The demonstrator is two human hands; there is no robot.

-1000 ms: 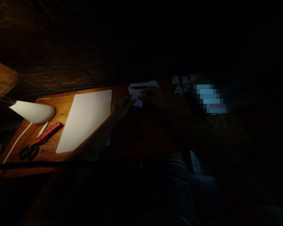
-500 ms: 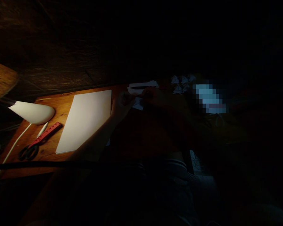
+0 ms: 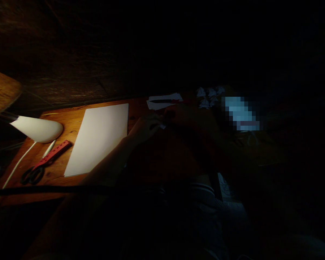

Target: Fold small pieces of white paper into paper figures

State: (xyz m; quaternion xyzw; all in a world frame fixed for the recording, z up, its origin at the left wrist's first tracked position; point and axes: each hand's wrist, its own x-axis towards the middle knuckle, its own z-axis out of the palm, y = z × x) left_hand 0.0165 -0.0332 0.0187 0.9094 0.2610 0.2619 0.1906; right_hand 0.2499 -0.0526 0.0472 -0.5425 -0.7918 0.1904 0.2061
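My left hand (image 3: pixel 148 124) reaches over the dim middle of the wooden table, its fingers closed on a small piece of white paper (image 3: pixel 163 126). Right beside it, my right hand (image 3: pixel 174 115) is closed at the same paper, though deep shadow hides most of its fingers. Only a small pale corner of the paper shows between the two hands. Just behind them, white paper slips (image 3: pixel 158 105) lie on the table with a dark-bladed knife (image 3: pixel 164 101) across them. Several small folded paper pieces (image 3: pixel 204 102) are grouped to the right.
A stack of white sheets (image 3: pixel 103 133) lies left of my hands. Farther left are scissors (image 3: pixel 34 175), a red perforated strip (image 3: pixel 55 153) and a white lamp (image 3: pixel 38 129) with its cord. A bright pixelated rectangle (image 3: pixel 241 112) glows at the right. A dark cable (image 3: pixel 51 189) crosses the front.
The paper, more fully visible earlier, is now mostly covered by my fingers. My left hand has turned and shifted slightly lower, uncovering more of the slips and knife behind.
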